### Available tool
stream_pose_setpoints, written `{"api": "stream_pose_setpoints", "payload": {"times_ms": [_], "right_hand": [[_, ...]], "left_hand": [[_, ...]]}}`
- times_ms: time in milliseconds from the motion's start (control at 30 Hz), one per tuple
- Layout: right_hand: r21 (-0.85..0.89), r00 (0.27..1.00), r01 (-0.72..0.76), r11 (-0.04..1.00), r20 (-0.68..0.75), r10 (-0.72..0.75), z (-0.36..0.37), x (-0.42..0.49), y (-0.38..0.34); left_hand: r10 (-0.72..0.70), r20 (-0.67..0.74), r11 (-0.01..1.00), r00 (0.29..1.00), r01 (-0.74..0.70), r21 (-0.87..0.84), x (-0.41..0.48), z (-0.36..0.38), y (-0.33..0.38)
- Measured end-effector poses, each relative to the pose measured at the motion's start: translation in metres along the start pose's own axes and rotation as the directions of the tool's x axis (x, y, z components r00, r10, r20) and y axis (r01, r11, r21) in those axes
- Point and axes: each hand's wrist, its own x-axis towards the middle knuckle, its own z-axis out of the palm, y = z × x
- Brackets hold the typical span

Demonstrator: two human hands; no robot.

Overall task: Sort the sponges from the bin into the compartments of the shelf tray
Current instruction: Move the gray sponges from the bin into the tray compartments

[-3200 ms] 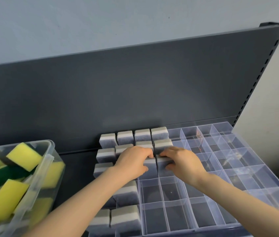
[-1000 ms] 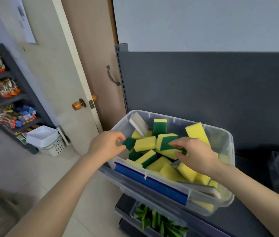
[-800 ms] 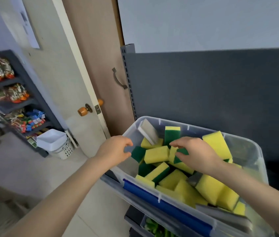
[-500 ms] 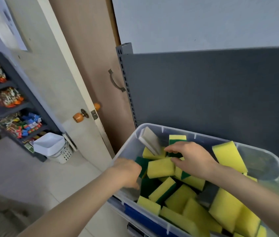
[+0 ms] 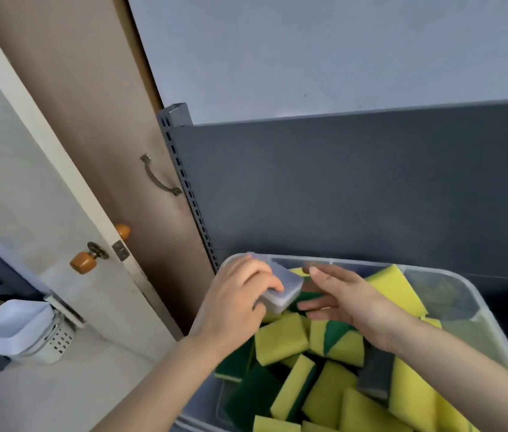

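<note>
A clear plastic bin (image 5: 452, 274) fills the lower right, holding several yellow-and-green sponges (image 5: 280, 341) and a grey one (image 5: 374, 374). My left hand (image 5: 235, 305) grips a grey-and-white sponge (image 5: 287, 289) at the bin's far left corner, fingers curled over its top. My right hand (image 5: 344, 302) hovers just right of that sponge with fingers straight, holding nothing. The shelf tray is out of view.
A dark grey shelf back panel (image 5: 371, 188) rises behind the bin. A brown door with a metal handle (image 5: 159, 179) and an orange knob (image 5: 82, 261) stands at the left. A white basket (image 5: 22, 332) sits on the floor at lower left.
My left hand moved up from the bin's near wall and took hold of the grey-and-white sponge. My right hand let go of the green-and-yellow sponge and straightened its fingers. The view tilted upward.
</note>
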Motion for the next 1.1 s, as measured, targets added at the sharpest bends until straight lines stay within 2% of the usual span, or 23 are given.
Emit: {"api": "stream_pose_setpoints", "payload": {"times_ms": [33, 100, 200, 267, 333, 400, 467, 533, 567, 600, 667, 800, 867, 967, 1100], "right_hand": [[0.088, 0.997, -0.063, 0.994, 0.05, 0.059, 0.001, -0.001, -0.001], [0.121, 0.992, -0.072, 0.99, 0.11, 0.059, 0.004, -0.002, 0.0], [0.056, 0.999, 0.009, 0.998, 0.044, -0.012, 0.008, -0.001, 0.004], [0.033, 0.999, 0.04, 0.999, -0.026, -0.039, 0.007, -0.001, 0.006], [0.008, 0.995, 0.062, 0.998, -0.075, -0.062, 0.006, -0.002, 0.006], [-0.023, 0.993, 0.071, 0.997, -0.098, -0.073, 0.005, -0.002, 0.005], [-0.056, 0.992, 0.075, 0.996, -0.096, -0.081, 0.009, -0.002, 0.005], [-0.084, 0.992, 0.074, 0.994, -0.091, -0.082, 0.016, 0.0, 0.005], [-0.105, 0.992, 0.074, 0.992, -0.092, -0.084, 0.019, 0.002, 0.005], [-0.134, 0.991, 0.078, 0.988, -0.097, -0.091, 0.021, 0.004, 0.006], [-0.204, 0.989, 0.086, 0.975, -0.099, -0.108, 0.025, 0.01, 0.008], [-0.333, 0.984, 0.069, 0.94, -0.13, -0.118, 0.043, 0.033, 0.018], [-0.491, 0.975, 0.096, 0.866, -0.128, -0.18, 0.057, 0.047, 0.025], [-0.736, 0.957, 0.135, 0.664, -0.078, -0.28, 0.08, 0.066, 0.039], [-0.811, 0.921, 0.094, 0.577, -0.15, -0.36, 0.112, 0.083, 0.06]], "left_hand": [[0.083, -0.048, 0.997, 0.995, -0.083, -0.007, 0.001, 0.002, 0.001], [0.214, -0.096, 0.977, 0.972, -0.214, 0.007, 0.003, 0.005, 0.001], [0.242, -0.034, 0.97, 0.97, -0.242, -0.001, 0.0, 0.007, -0.005], [0.099, 0.02, 0.994, 0.995, -0.099, -0.045, -0.006, 0.007, -0.011], [-0.173, 0.036, 0.959, 0.984, 0.177, -0.221, -0.009, 0.002, -0.016], [-0.452, 0.074, 0.804, 0.889, 0.442, -0.397, -0.008, 0.0, -0.022], [-0.617, 0.221, 0.587, 0.755, 0.629, -0.509, -0.003, -0.001, -0.03], [-0.628, 0.433, 0.362, 0.647, 0.735, -0.573, 0.0, -0.001, -0.037], [-0.602, 0.504, 0.292, 0.62, 0.758, -0.584, 0.001, -0.002, -0.039], [-0.585, 0.53, 0.269, 0.614, 0.763, -0.588, 0.001, -0.003, -0.041], [-0.601, 0.478, 0.317, 0.641, 0.739, -0.594, 0.005, -0.009, -0.049], [-0.634, 0.266, 0.539, 0.726, 0.661, -0.522, 0.022, -0.028, -0.075], [-0.615, 0.203, 0.631, 0.762, 0.63, -0.453, 0.028, -0.036, -0.086], [-0.577, 0.156, 0.717, 0.802, 0.588, -0.373, 0.03, -0.041, -0.097], [-0.544, 0.101, 0.765, 0.833, 0.541, -0.35, 0.027, -0.041, -0.105]]}}
